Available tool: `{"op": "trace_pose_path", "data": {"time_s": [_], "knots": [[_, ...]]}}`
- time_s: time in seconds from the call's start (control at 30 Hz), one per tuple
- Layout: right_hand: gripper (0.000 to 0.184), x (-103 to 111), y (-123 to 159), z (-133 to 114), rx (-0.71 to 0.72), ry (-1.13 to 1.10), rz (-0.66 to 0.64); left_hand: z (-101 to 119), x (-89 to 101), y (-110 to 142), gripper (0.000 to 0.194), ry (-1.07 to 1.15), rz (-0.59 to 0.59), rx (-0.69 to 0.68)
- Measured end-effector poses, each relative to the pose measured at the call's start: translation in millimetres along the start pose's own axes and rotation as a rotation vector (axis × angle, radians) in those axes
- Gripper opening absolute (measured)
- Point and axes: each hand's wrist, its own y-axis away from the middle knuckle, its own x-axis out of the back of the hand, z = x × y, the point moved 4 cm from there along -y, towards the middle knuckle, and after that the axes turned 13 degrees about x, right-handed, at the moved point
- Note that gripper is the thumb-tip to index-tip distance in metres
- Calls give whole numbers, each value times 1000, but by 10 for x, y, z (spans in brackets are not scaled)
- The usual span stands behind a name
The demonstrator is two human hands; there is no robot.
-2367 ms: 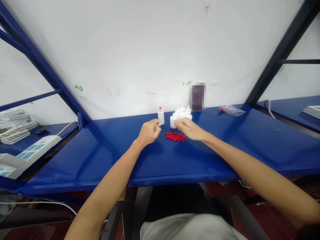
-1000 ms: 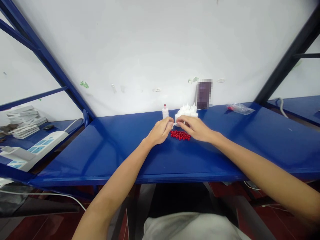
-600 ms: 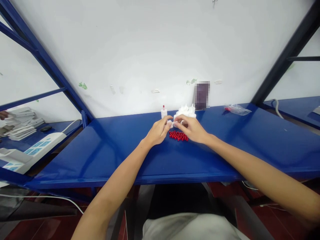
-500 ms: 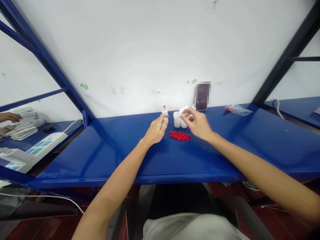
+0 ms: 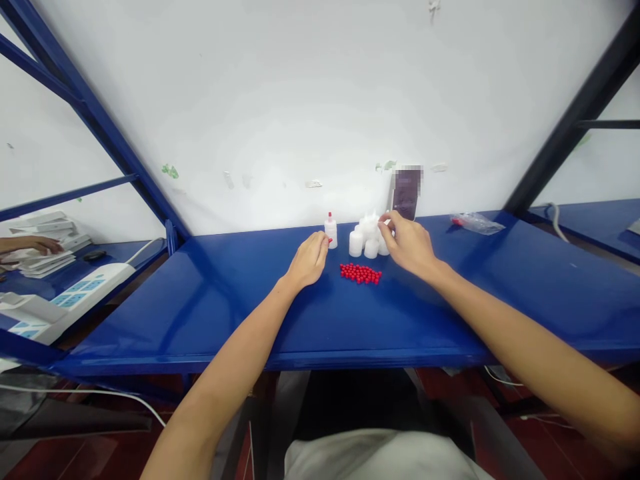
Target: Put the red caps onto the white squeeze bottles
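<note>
My left hand (image 5: 310,259) is closed, with a small red cap (image 5: 330,240) showing at its fingertips. Just behind it a white squeeze bottle (image 5: 331,231) stands upright, its pointed tip topped in red. Thumb and forefinger of my right hand (image 5: 403,240) pinch together at the right side of a cluster of white bottles (image 5: 355,244); what lies between them is too small to make out. Several pale pointed tips rise from that cluster. A flat pile of small red caps (image 5: 361,273) lies on the blue table (image 5: 240,313) in front of the bottles.
A phone (image 5: 406,193) leans on the wall behind the bottles. To the right lies a clear plastic bag (image 5: 477,223) with something red in it. At far left, another person's hand (image 5: 40,245) touches stacked white pieces near a power strip (image 5: 85,293).
My right hand has drawn slightly to the right, uncovering more of the white bottles. The fingers of my left hand have closed, and a red cap now shows there.
</note>
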Motion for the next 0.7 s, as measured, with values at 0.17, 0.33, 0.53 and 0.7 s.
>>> {"op": "trace_pose_path", "data": {"time_s": [0.17, 0.33, 0.53, 0.7], "knots": [[32, -10, -3, 10, 7, 37, -61, 6, 13, 3, 29, -1, 10, 11], [36, -37, -8, 24, 2, 51, -93, -4, 37, -3, 29, 18, 43, 17], [38, -95, 6, -7, 18, 104, -184, -10, 64, -2, 29, 27, 93, 24], [41, -96, 22, -23, 18, 114, -207, -18, 45, 12, 27, 4, 50, 33]]}}
